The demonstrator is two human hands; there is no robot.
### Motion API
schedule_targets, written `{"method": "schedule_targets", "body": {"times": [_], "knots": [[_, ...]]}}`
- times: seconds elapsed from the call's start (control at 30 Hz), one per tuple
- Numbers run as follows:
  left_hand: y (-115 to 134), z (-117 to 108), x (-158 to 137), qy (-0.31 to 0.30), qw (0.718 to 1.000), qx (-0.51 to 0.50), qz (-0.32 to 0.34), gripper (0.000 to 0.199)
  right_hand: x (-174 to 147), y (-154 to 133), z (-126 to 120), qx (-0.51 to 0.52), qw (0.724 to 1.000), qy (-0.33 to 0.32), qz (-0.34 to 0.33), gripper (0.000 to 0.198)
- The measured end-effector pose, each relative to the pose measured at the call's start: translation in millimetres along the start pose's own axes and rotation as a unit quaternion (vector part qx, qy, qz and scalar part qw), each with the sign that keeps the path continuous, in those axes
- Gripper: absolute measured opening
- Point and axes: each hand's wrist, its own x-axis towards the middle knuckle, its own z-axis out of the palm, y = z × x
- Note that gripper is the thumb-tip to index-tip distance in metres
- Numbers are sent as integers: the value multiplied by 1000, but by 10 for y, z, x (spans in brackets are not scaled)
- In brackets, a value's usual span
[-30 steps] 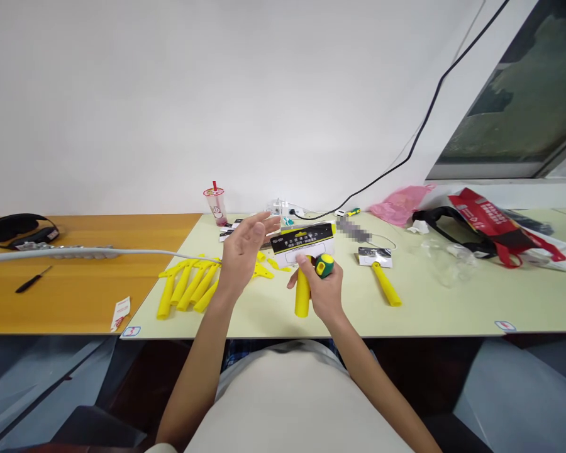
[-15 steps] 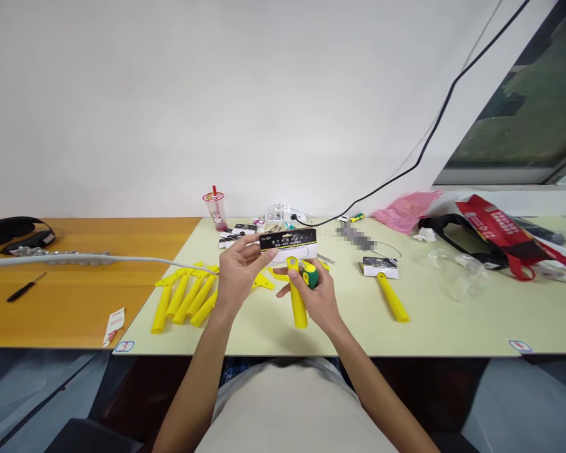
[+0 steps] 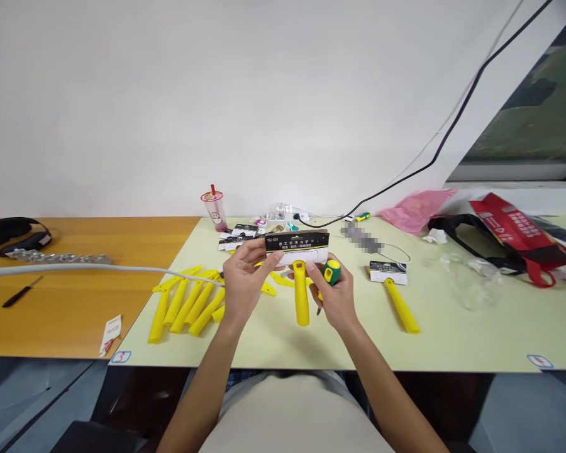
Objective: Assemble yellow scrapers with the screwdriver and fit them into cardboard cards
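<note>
A scraper with a yellow handle (image 3: 302, 305) is held up in front of me, a black-and-white printed card (image 3: 296, 248) folded over its head. My left hand (image 3: 244, 286) pinches the card's left end, thumb in front. My right hand (image 3: 338, 299) has a screwdriver (image 3: 332, 272) with a green and yellow grip tucked in its fingers, tip pointing down. The right thumb touches the card's lower right edge beside the handle. Several yellow scraper handles (image 3: 175, 303) lie in a row at the left. Another carded scraper (image 3: 400, 307) rests on the right.
Behind my hands are more printed cards (image 3: 243, 231), a drink cup (image 3: 214, 212) and a power strip (image 3: 279, 212). A white cable (image 3: 99, 268) crosses the left side. Further right lie a pink bag (image 3: 417, 211), a red bag (image 3: 523, 229) and clear plastic (image 3: 471, 277).
The right hand has shifted right off the yellow handle, and its thumb is now at the card's edge. The card has been brought squarer over the scraper head. The view has shifted slightly.
</note>
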Motion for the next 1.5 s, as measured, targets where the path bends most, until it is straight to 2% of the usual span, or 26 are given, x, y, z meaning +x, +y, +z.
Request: {"method": "schedule_targets", "body": {"times": [0.17,0.27,0.4,0.53,0.7,0.9,1.1,1.23,1.37,1.43,1.5], "knots": [[-368,37,-49,-30,998,-56,3,54,174,140,18,50,999,-3,20,43],[-715,56,-93,-75,995,-38,-46,59,350,372,40,62,997,29,41,47],[-1122,54,-117,-64,992,1,-109,59,544,717,21,65,994,62,65,53],[-1316,23,-128,-67,990,-4,-126,68,601,946,-48,62,992,74,85,55],[-1351,12,-150,-61,990,-3,-124,68,583,1029,-95,55,993,70,83,52],[-1372,12,-203,-57,992,12,-114,67,557,933,-71,26,995,77,59,50],[-1389,-12,-259,-56,993,6,-101,64,562,710,-127,-34,996,77,18,43],[-1313,39,-330,-101,988,-11,-112,61,533,404,-231,-132,987,77,-38,34],[-1121,132,-391,-213,970,11,-113,59,606,90,-547,-221,967,115,-56,35],[-1014,128,-393,-254,961,44,-99,52,697,37,-835,-272,950,147,-44,39],[-920,58,-375,-266,956,80,-97,46,789,78,-1172,-316,935,162,9,39]]}}
